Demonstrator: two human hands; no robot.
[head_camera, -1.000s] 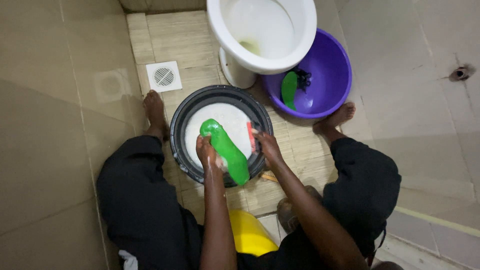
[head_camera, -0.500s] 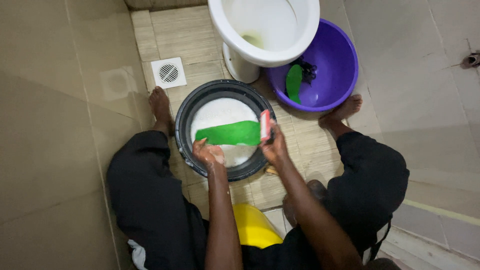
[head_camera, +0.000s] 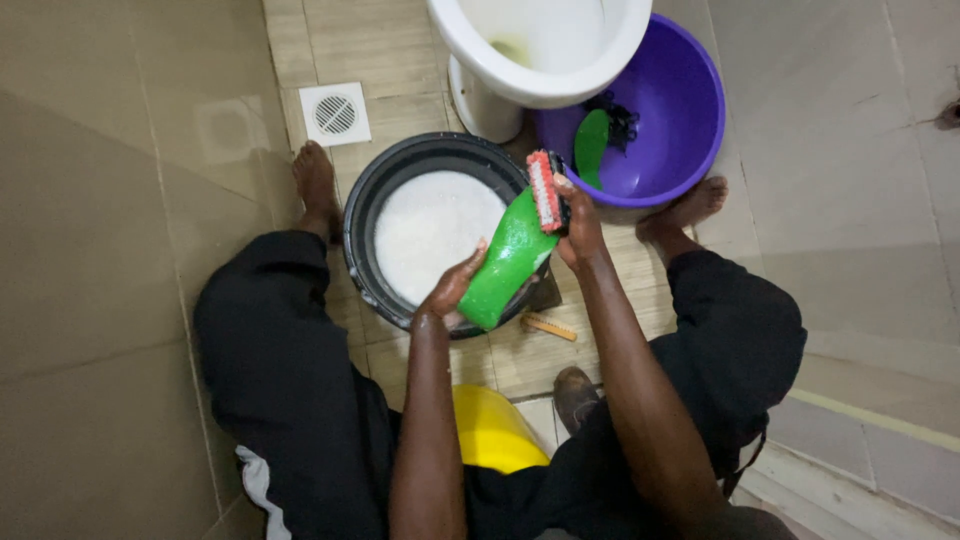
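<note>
My left hand (head_camera: 452, 291) grips the lower end of a bright green slipper (head_camera: 510, 260), tilted over the right rim of a black basin (head_camera: 372, 185) full of white suds. Against the slipper's upper end, my right hand (head_camera: 578, 222) holds a scrubbing brush (head_camera: 545, 189) with red and white bristles. A second green slipper (head_camera: 590, 146) lies inside the purple basin (head_camera: 690, 95) at the upper right, next to a dark object.
A white toilet bowl (head_camera: 545, 50) stands above the basins. A square floor drain (head_camera: 335, 114) lies at upper left. My bare feet (head_camera: 316, 182) flank the black basin. A yellow stool (head_camera: 494, 430) is under me; a small wooden piece (head_camera: 548, 326) rests on the tiles.
The green slipper has turned from lying across the suds to tilting at the basin's right rim. My right hand with the brush has moved up to its top end.
</note>
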